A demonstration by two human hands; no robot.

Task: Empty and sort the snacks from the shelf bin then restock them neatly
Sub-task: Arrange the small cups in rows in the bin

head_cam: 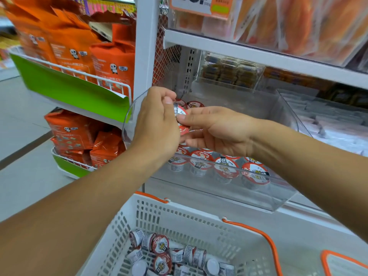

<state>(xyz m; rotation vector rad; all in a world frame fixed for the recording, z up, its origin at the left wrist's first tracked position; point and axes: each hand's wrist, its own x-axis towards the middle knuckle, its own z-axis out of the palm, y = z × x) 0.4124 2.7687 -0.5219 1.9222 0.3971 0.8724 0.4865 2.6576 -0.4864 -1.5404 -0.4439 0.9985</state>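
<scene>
A clear plastic shelf bin [264, 198] holds a front row of small snack cups [226, 169] with red and white lids. Two more lids [194, 104] show at its back left. Over the bin's left part, my left hand [157, 124] and my right hand [215, 130] meet around one snack cup [182, 113]. My left fingers curl round it and my right fingertips pinch its lid edge. Below, a white shopping basket [179, 220] with orange handles holds several loose cups [161, 244] lying on their sides.
Orange snack bags [113, 62] fill a wire rack with a green front at the left, with more bags [79, 134] below. A white shelf post [146, 42] stands between the rack and the bin. Neighbouring bins [229, 71] hold other packets. Grey floor lies at far left.
</scene>
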